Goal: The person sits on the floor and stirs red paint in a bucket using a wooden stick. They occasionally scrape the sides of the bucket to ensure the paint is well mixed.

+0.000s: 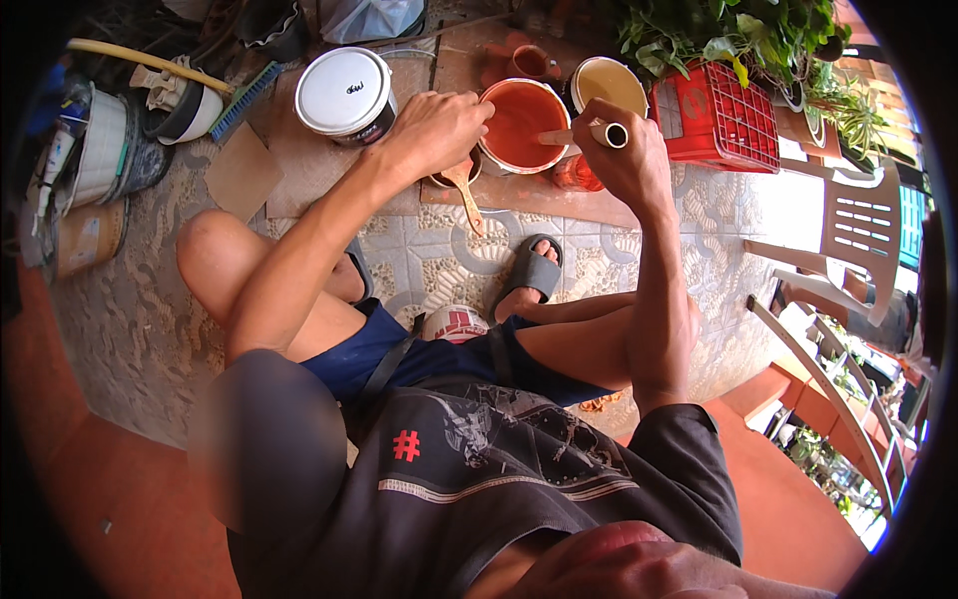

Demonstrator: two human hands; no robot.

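Observation:
A white-rimmed bucket of orange-red paint stands on a board in front of me. My left hand has its fingers curled over the bucket's left rim. In my right hand is a beige hollow tube, gripped near its open upper end; its lower end reaches into the paint. Below my left hand, a wide paintbrush with a wooden handle lies across a small dark container, mostly hidden. A red-smeared clear jar stands beside the bucket, under my right hand.
A white-lidded paint tub is left of the bucket, another bucket of tan liquid behind right. A red crate and plants stand further right, near a plastic chair. A blue-bristled brush and containers crowd the left.

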